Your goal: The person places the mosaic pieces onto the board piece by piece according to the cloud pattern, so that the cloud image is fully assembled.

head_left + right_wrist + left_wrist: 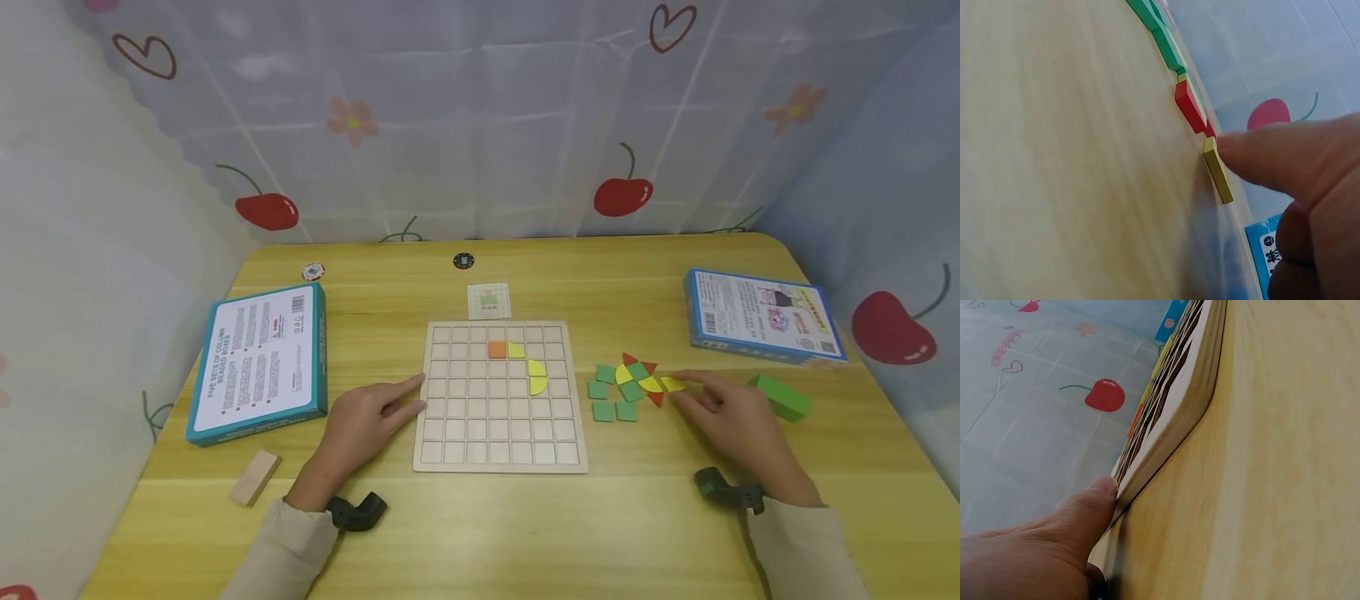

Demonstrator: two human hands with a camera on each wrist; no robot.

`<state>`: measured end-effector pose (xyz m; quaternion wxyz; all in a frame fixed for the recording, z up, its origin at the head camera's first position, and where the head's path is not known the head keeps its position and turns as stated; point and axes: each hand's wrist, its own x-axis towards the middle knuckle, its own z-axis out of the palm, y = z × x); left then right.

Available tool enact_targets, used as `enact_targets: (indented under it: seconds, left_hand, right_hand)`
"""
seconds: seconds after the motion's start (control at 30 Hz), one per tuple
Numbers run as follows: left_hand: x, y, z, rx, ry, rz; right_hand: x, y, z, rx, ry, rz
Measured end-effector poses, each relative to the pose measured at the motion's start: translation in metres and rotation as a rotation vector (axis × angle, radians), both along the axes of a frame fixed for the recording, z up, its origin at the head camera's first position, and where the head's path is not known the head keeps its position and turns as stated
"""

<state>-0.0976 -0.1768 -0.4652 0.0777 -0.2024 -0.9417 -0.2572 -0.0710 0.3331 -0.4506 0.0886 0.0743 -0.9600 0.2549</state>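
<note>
My left hand [365, 422] rests thumb and index fingertips on the left edge of a wooden grid board [455, 430], fingers fairly straight. On the board lie an orange square tile [497, 350] and yellow quarter-circle tiles [537, 385]. To the right, my right hand [729, 415] has index finger and thumb at a yellow quarter-circle tile [673, 384], pinching it low over the table. In the right wrist view the thumb covers part of this yellow tile [1217, 172]. Beside it lie several green square tiles [603, 412], red triangle tiles [656, 399] and more yellow ones.
A small pattern card [488, 302] lies behind the board, with a black chip [463, 261] farther back. A teal box [258, 362] and a wooden block [255, 477] are at left. At right are a blue box [765, 317] and a green block [782, 398].
</note>
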Motion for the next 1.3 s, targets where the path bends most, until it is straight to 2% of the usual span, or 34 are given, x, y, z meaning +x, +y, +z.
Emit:
enact_targets:
  seconds: [0.33, 0.7, 0.93, 1.07, 1.2, 1.3]
  left_hand:
    - [0.0, 0.0, 0.002, -0.006, -0.011, 0.003]
    - [0.001, -0.001, 0.001, 0.004, -0.004, -0.001]
    - [-0.001, 0.0, 0.0, 0.005, 0.001, -0.012]
    - [0.0, -0.001, 0.0, -0.001, 0.008, -0.006]
    - [-0.001, -0.001, -0.001, 0.0, 0.004, 0.0]
    - [-0.001, -0.001, -0.002, 0.005, -0.006, -0.003]
  right_hand:
    - [-0.001, -0.001, -0.002, 0.043, -0.042, -0.042]
    - [-0.003, -0.016, -0.004, 0.079, 0.021, -0.05]
    - [-0.005, -0.018, -0.001, 0.042, 0.103, -0.066]
    - [-0.014, -0.042, 0.011, -0.005, 0.099, 0.001]
    - [-0.03, -0.079, 0.02, -0.033, 0.093, 0.141]
    - [-0.044, -0.109, 0.028, -0.036, 0.052, 0.242]
